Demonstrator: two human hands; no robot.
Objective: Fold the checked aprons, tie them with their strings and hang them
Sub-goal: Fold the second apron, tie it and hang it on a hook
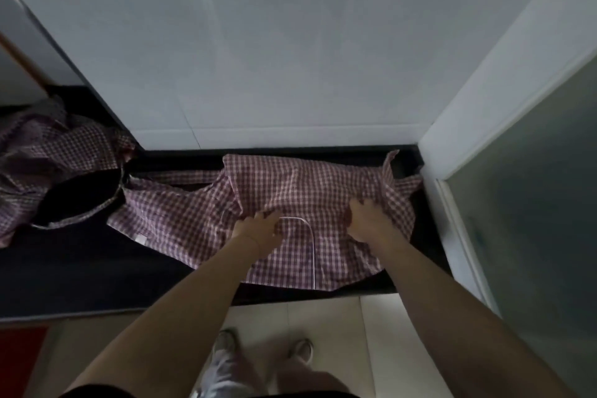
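Observation:
A red-and-white checked apron (pixel 303 191) lies spread and rumpled on the dark counter (pixel 80 268) in front of me. A white piped edge curves across its near part. My left hand (pixel 260 229) grips a bunched fold of the cloth near the middle. My right hand (pixel 368 220) grips the cloth a little to the right, fingers curled into the fabric. A strap of the apron runs left along the counter's back. A second checked apron (pixel 55 158) lies heaped at the far left.
A white tiled wall (pixel 258 58) rises behind the counter. A white door frame and a frosted glass panel (pixel 533 187) stand close on the right. Below the counter edge are pale floor tiles, my shoes (pixel 265 346) and a red mat (pixel 19 352).

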